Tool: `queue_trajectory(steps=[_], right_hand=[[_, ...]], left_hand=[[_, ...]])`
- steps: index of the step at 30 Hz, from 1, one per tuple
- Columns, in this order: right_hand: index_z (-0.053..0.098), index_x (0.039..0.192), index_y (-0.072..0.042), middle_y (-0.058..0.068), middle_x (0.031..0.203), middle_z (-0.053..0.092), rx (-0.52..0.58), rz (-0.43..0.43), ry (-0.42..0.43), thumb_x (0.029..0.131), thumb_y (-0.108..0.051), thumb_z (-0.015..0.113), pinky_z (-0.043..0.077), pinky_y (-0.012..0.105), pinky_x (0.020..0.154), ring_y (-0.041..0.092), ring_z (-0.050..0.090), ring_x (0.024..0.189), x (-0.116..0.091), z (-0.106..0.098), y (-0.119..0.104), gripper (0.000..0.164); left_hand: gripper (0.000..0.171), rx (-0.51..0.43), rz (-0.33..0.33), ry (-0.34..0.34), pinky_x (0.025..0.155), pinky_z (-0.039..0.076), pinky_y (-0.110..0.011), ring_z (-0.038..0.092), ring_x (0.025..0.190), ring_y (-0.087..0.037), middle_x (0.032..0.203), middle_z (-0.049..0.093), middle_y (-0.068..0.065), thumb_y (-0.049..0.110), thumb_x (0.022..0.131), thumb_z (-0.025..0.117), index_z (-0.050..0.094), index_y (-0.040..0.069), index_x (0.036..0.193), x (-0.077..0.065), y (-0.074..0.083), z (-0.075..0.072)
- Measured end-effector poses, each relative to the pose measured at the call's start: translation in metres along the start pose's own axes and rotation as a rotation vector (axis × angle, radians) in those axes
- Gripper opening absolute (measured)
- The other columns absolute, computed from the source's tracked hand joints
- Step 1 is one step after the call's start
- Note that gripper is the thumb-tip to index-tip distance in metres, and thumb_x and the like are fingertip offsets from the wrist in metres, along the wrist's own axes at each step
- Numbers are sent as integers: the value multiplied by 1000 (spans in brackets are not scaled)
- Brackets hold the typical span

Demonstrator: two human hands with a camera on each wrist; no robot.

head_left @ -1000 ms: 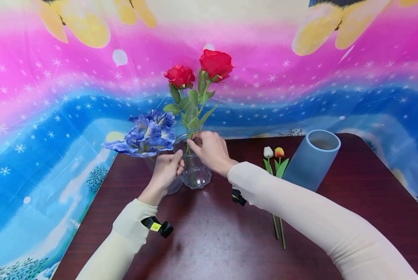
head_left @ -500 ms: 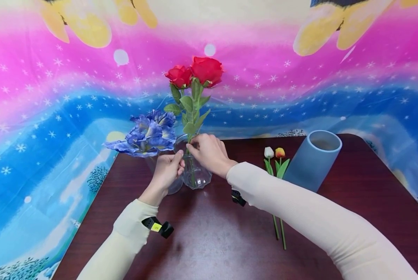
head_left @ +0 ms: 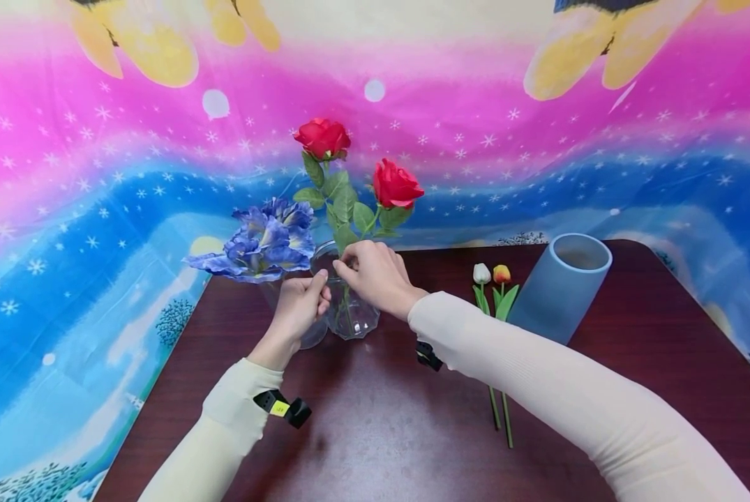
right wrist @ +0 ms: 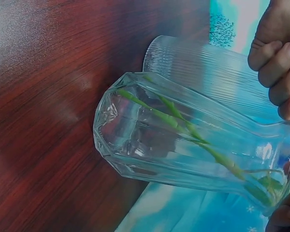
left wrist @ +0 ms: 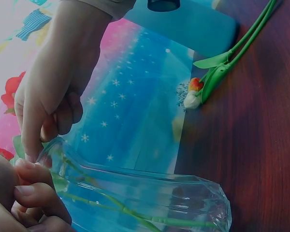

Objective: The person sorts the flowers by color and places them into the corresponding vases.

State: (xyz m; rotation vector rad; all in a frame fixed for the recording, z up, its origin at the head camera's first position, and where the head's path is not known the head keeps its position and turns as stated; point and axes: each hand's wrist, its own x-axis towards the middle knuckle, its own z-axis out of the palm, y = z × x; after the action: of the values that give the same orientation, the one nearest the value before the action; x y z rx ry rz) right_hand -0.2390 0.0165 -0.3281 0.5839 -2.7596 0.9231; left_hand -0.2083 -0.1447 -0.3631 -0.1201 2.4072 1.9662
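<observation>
Across the top and sides of the frame we see a pink and blue cloth (head_left: 488, 167), and below it a dark red-brown table (head_left: 381, 432). Right of centre sits a blue vase (head_left: 553, 300). Near the middle stands a clear glass vase (head_left: 357, 314), with a ribbed glass (right wrist: 198, 72) just behind it in the right wrist view. At centre left, blue flowers (head_left: 268, 240) spread over that glass. Two red roses (head_left: 323, 139) rise in the upper middle, one higher than the other, green stems crossing inside the clear vase. Our left hand (head_left: 299, 303), left of centre, pinches that vase's rim, fingers curled. Our right hand (head_left: 377, 275) bends over the mouth from the other side; whether it pinches rim or stem, we cannot tell. Smallest, a white tulip (head_left: 481, 273) and an orange tulip (head_left: 501, 273) lie just left of the blue vase.
</observation>
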Motion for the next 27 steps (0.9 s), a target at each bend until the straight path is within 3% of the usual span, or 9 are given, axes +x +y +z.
queue_trajectory(steps=[27], right_hand=[[77,95,-20,-3,53,49,50,-44,91,97,-33,66,30,27,45,14,47,52,-11,-13,7,18]], left_hand=[[50,-29,-20,-1,42,26,-19,33,40,-4,44,44,8,30,107,49,54,10,62,0,0,1]])
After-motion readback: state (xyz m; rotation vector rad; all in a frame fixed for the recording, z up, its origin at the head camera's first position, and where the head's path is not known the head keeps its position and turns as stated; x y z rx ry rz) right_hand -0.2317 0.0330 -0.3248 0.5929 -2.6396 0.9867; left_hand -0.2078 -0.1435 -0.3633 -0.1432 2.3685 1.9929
